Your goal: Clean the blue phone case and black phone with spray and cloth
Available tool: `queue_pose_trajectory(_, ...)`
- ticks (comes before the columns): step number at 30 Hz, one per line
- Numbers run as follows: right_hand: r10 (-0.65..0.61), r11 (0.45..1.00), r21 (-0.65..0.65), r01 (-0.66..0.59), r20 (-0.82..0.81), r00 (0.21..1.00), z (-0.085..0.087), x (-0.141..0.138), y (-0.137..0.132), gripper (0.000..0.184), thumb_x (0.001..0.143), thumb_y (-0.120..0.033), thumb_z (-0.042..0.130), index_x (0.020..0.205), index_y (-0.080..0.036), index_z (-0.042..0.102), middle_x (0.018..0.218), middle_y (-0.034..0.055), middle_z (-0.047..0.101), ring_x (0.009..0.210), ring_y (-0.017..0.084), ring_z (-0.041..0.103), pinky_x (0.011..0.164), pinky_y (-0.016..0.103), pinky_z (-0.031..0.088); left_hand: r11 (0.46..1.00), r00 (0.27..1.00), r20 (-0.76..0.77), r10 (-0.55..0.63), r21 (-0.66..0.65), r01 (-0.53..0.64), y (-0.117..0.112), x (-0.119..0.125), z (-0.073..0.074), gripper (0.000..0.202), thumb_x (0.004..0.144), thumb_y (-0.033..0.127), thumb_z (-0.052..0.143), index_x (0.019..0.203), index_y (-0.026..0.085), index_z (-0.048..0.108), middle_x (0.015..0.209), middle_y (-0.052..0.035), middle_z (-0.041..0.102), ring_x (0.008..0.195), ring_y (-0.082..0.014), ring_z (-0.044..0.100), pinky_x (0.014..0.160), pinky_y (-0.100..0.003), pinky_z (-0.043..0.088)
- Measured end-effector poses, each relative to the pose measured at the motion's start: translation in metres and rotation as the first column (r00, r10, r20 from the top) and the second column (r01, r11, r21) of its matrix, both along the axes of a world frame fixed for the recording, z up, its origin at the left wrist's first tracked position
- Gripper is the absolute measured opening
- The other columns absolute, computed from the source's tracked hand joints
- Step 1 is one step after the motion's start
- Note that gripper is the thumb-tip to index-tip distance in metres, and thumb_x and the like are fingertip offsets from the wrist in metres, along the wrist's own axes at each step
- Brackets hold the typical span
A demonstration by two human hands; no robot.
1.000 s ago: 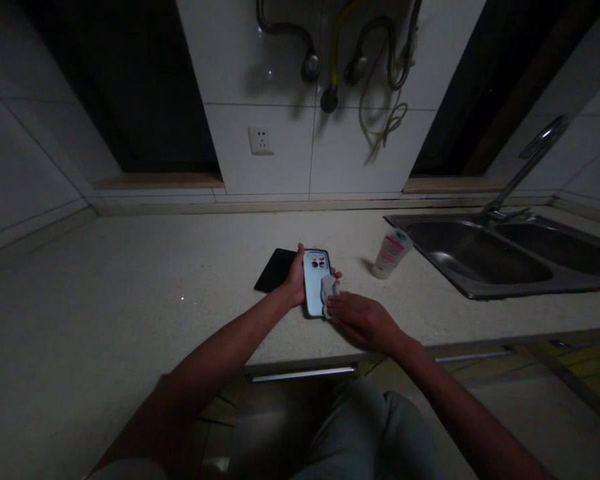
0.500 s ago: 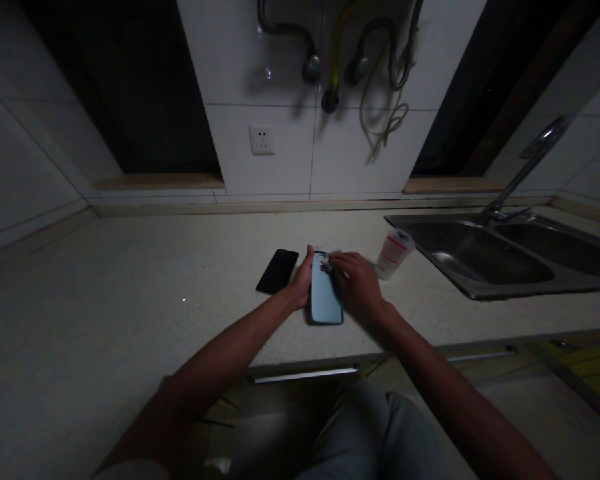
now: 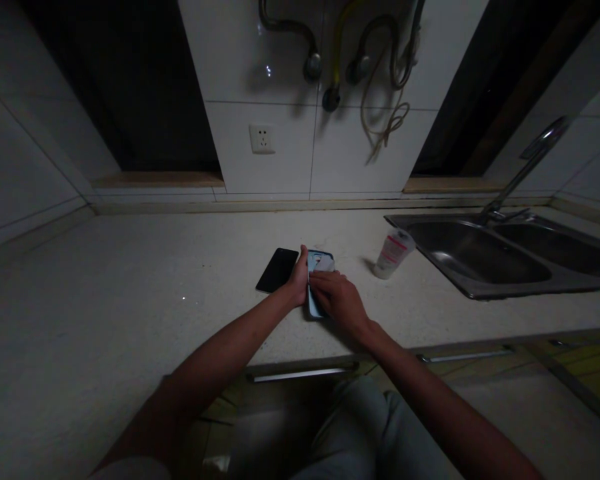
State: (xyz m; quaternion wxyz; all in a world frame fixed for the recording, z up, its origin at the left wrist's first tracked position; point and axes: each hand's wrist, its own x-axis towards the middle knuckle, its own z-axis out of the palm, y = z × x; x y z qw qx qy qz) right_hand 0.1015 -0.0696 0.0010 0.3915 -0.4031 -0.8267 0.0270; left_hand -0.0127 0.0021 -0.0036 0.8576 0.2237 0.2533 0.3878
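My left hand (image 3: 298, 281) grips the left edge of a light blue phone case (image 3: 311, 308), its thumb pointing up along the side. Whether a phone sits inside the case I cannot tell. Across the middle of the case lies my right hand (image 3: 337, 297), fingers bent and pressed together on a thin whitish cloth or tissue (image 3: 325, 265) that shows just beyond them. My right fingertips come close to the left edge of the case. Just left of my left hand, a black phone (image 3: 277, 270) lies flat on the counter, partly covered by that hand.
A clear plastic cup with a pink label (image 3: 394, 252) stands to the right on the pale counter (image 3: 130, 287). Beyond it is a steel double sink (image 3: 473, 250) with a tall faucet (image 3: 530, 163). Hoses and a socket (image 3: 262, 139) are on the tiled wall.
My right hand has slid from the top of the phone case down and left to its middle. The case and my left hand have shifted slightly left. The black phone stays put.
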Motion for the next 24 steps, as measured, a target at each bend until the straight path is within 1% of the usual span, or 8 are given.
queue_pose_trajectory(3,0.103,0.992,0.055,-0.109,0.101,0.990,-0.008,0.009,-0.019,0.025,0.090,-0.012,0.059,0.105,-0.025,0.075,0.112,0.0075,0.076,0.106,0.024,0.071,0.099,0.045,0.049,0.999,0.999,-0.009,-0.031,-0.039,0.031,0.000,-0.002,0.001,0.083,0.088,0.081,0.025,0.091,0.010,0.068,0.078,-0.0176,0.073,0.075,-0.0292,0.072,0.070,-0.040,0.056)
queue_pose_trajectory(6,0.198,0.974,0.081,-0.212,0.156,0.968,-0.015,0.021,-0.034,0.025,0.091,-0.013,0.058,0.109,-0.024,0.072,0.113,0.0067,0.076,0.105,0.021,0.071,0.100,0.043,0.048,0.998,0.998,-0.029,-0.055,-0.021,0.054,-0.001,-0.005,0.003,0.087,0.086,0.083,0.021,0.092,0.010,0.067,0.082,-0.0194,0.073,0.076,-0.0305,0.072,0.070,-0.042,0.057)
queue_pose_trajectory(9,0.221,0.967,0.089,-0.237,0.160,0.962,-0.018,0.035,-0.040,0.024,0.094,-0.014,0.056,0.110,-0.024,0.070,0.113,0.0056,0.076,0.103,0.019,0.071,0.102,0.043,0.046,0.996,0.995,-0.044,-0.091,0.006,0.091,-0.003,-0.006,0.004,0.087,0.084,0.085,0.022,0.092,0.011,0.067,0.083,-0.0190,0.073,0.072,-0.0302,0.071,0.070,-0.043,0.057)
queue_pose_trajectory(11,0.168,0.977,0.107,-0.185,0.151,0.974,-0.018,0.044,-0.038,0.024,0.094,-0.013,0.054,0.109,-0.024,0.070,0.110,0.0058,0.077,0.101,0.019,0.071,0.102,0.046,0.045,0.996,0.996,-0.043,-0.083,0.034,0.084,-0.003,-0.005,0.004,0.086,0.085,0.083,0.024,0.090,0.010,0.068,0.082,-0.0182,0.073,0.071,-0.0291,0.071,0.071,-0.042,0.056)
queue_pose_trajectory(14,0.058,0.985,0.151,-0.078,0.137,0.989,-0.016,0.052,-0.029,0.023,0.093,-0.014,0.056,0.108,-0.022,0.072,0.113,0.0102,0.075,0.103,0.023,0.069,0.093,0.045,0.049,0.999,0.997,-0.064,-0.037,0.037,0.039,-0.001,-0.002,0.004,0.081,0.089,0.079,0.025,0.090,0.010,0.068,0.077,-0.0158,0.071,0.069,-0.0265,0.069,0.071,-0.038,0.055)
queue_pose_trajectory(18,-0.116,0.981,0.174,0.091,0.140,0.983,-0.006,0.052,-0.008,0.020,0.091,-0.017,0.060,0.103,-0.019,0.075,0.109,0.0157,0.071,0.098,0.028,0.064,0.080,0.043,0.050,0.997,0.996,-0.034,-0.078,0.024,0.079,0.000,0.000,0.003,0.072,0.094,0.071,0.028,0.098,0.012,0.068,0.080,-0.0135,0.072,0.070,-0.0242,0.069,0.072,-0.036,0.054)
queue_pose_trajectory(21,-0.225,0.970,0.109,0.217,0.070,0.972,0.002,0.048,0.014,0.021,0.092,-0.018,0.058,0.101,-0.020,0.077,0.096,0.0131,0.069,0.085,0.025,0.062,0.072,0.038,0.049,0.990,0.991,-0.022,-0.130,0.045,0.131,-0.002,0.000,0.004,0.067,0.094,0.069,0.031,0.099,0.014,0.068,0.080,-0.0119,0.073,0.070,-0.0230,0.069,0.072,-0.035,0.054)
queue_pose_trajectory(24,-0.280,0.959,0.008,0.282,-0.085,0.956,0.008,0.038,0.034,0.024,0.093,-0.019,0.053,0.099,-0.020,0.077,0.094,0.0118,0.067,0.081,0.024,0.062,0.070,0.036,0.049,0.988,0.987,-0.059,-0.147,0.042,0.149,-0.003,0.000,0.004,0.065,0.093,0.071,0.034,0.094,0.015,0.068,0.075,-0.0097,0.072,0.068,-0.0221,0.069,0.070,-0.033,0.054)
